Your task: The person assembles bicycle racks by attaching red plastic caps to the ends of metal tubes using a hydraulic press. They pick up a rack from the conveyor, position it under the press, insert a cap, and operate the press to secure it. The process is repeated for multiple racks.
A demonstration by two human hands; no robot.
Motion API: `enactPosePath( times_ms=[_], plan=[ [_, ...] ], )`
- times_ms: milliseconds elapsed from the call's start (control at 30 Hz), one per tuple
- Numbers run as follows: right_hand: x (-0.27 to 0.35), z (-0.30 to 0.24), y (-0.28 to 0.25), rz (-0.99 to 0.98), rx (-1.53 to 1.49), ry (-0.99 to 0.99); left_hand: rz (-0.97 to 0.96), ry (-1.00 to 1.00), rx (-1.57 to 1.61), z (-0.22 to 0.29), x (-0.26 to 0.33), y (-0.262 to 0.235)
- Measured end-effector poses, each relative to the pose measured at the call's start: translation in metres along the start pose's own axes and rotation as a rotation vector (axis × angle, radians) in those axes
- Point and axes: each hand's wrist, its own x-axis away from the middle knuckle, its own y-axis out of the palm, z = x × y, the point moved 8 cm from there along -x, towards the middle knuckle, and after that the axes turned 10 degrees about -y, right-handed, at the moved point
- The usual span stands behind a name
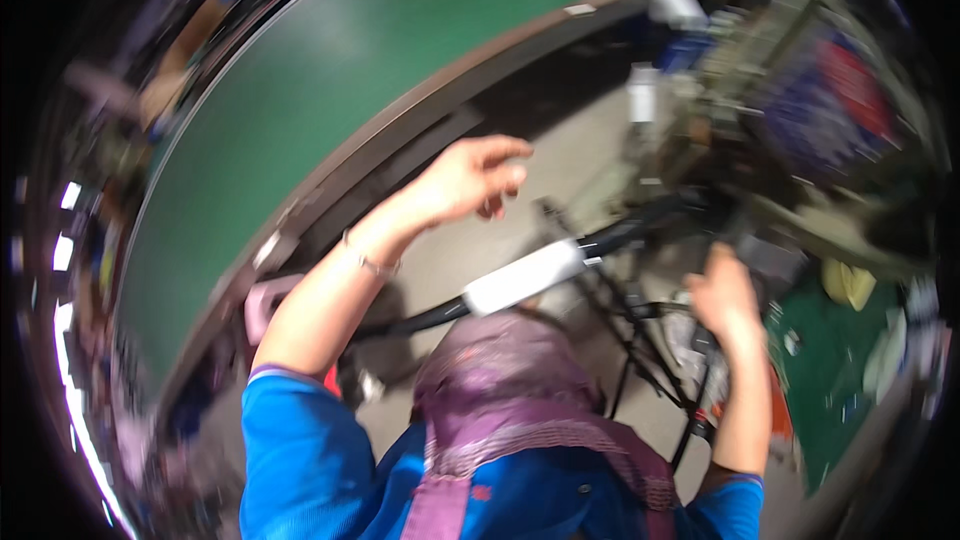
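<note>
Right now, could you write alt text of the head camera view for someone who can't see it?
A blurred look down at a person in a blue top and purple scarf: the left hand raised and empty, the right hand at a black metal frame, beside a green table.

The left hand (478, 176) is raised with loose fingers above a curved black tube with white sleeve (524, 276); the right hand (722, 290) grips a black metal frame (700, 360).

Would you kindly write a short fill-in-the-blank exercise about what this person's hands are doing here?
1. The left hand is raised with its fingers ____, holding nothing.
2. The right hand rests on a ____ metal frame.
3. The long work surface at the left is ____ in colour.

Missing words: open; black; green
</note>
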Motion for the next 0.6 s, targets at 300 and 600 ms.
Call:
enactPosePath(
  times_ms=[300, 600],
  plan=[
    [-0.013, 0.064, 0.012, 0.112, 0.169, -0.157, 0.969, -0.425, 0.269, -0.312, 0.259, -0.175],
    [-0.027, 0.101, 0.006, 0.186, 0.214, -0.062, 1.179, -1.071, 0.387, -0.65, 0.336, -0.074]
  ],
)
